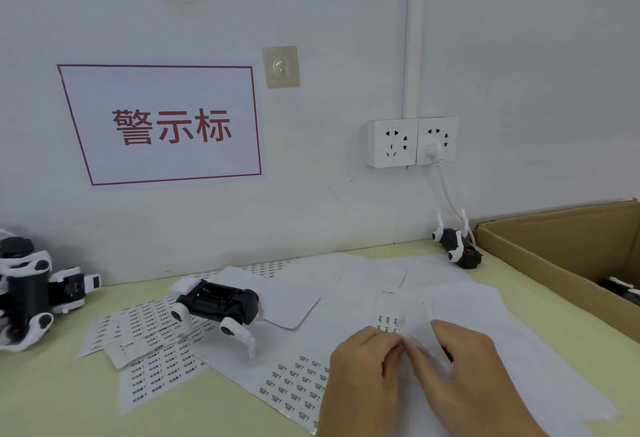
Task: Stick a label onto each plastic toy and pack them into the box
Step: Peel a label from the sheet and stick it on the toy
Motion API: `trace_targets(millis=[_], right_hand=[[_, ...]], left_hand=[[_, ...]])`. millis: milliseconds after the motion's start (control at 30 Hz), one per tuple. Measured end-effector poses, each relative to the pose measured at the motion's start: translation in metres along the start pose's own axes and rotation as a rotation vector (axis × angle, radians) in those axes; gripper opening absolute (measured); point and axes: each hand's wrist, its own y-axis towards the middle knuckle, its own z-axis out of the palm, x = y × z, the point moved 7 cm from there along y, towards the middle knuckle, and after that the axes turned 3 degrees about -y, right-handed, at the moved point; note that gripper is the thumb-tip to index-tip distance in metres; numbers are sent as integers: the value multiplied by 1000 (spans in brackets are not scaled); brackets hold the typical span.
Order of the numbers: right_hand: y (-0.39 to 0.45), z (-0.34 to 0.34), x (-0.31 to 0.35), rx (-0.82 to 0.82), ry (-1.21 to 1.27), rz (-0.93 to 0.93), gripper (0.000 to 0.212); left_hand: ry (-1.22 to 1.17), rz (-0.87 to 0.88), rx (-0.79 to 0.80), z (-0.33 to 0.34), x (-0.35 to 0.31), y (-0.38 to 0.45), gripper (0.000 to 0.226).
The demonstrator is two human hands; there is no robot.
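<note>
Off to the right of both hands sits the box (540, 246); up and left of the left hand (363, 364), nearer it than the right hand (467, 364), lies the toy (218, 301), belly-up, lengthwise left-to-right; both hands pinch the label sheet (403, 312) between fingertips.

A pale grey-white wall (346, 21) rises behind a light yellow-green tabletop (52, 395). On the wall hang a white sign with a red border and red characters (162, 125), two clear adhesive hooks (281, 66), and a pair of white sockets (412, 142), one holding a white plug (432, 151), beneath a vertical white conduit (414, 34).
</note>
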Motion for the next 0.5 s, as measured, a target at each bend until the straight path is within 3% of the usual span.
trace_targets(millis=[167, 367, 500], right_hand=[[1, 0, 1, -3, -11, -44, 70], [-2, 4, -10, 32, 28, 75, 30], [-3, 4, -11, 51, 47, 153, 24]], left_hand=[[25, 28, 19, 3, -2, 0, 12], [63, 15, 7, 1, -4, 1, 9], [6, -64, 33, 3, 0, 0, 6]])
